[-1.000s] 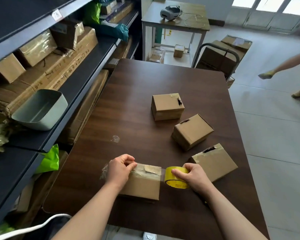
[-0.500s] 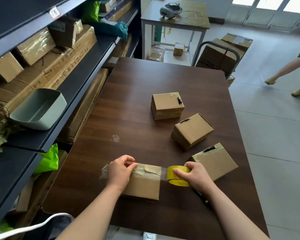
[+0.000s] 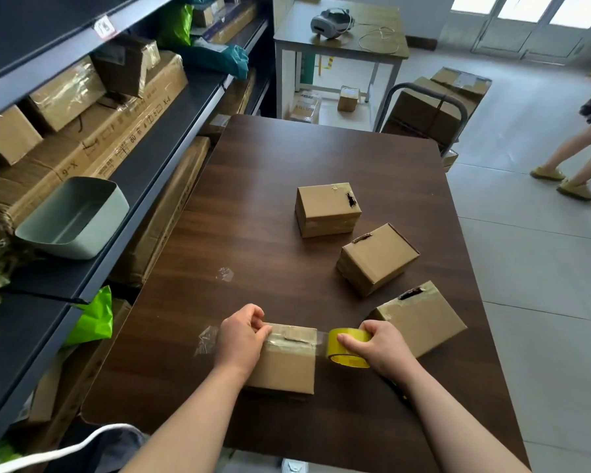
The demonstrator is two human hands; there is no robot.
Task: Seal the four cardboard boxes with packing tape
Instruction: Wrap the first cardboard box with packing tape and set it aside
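Four small cardboard boxes sit on the dark wooden table point(image 3: 287, 158). The nearest box point(image 3: 287, 363) has clear tape stretched across its top. My left hand point(image 3: 239, 339) grips the box's left top edge and presses the tape end there; loose tape sticks out to the left. My right hand point(image 3: 379, 349) grips the yellow tape roll point(image 3: 347, 348) just right of that box, with tape running from roll to box. Three other boxes lie further out: one beside my right hand point(image 3: 423, 319), one in the middle point(image 3: 377, 259), one farthest point(image 3: 326, 209).
Metal shelving point(image 3: 171, 131) with cartons and a grey tub point(image 3: 72, 216) runs along the left. A scrap of tape point(image 3: 224, 274) lies on the tabletop. Behind stand a small table with a headset point(image 3: 331, 18) and a trolley of boxes point(image 3: 434, 104). A person's legs point(image 3: 574, 155) are at right.
My right hand has tilted the roll and moved it slightly up and closer to the box's right edge. The person at right has stepped nearer. My left hand has stayed put.
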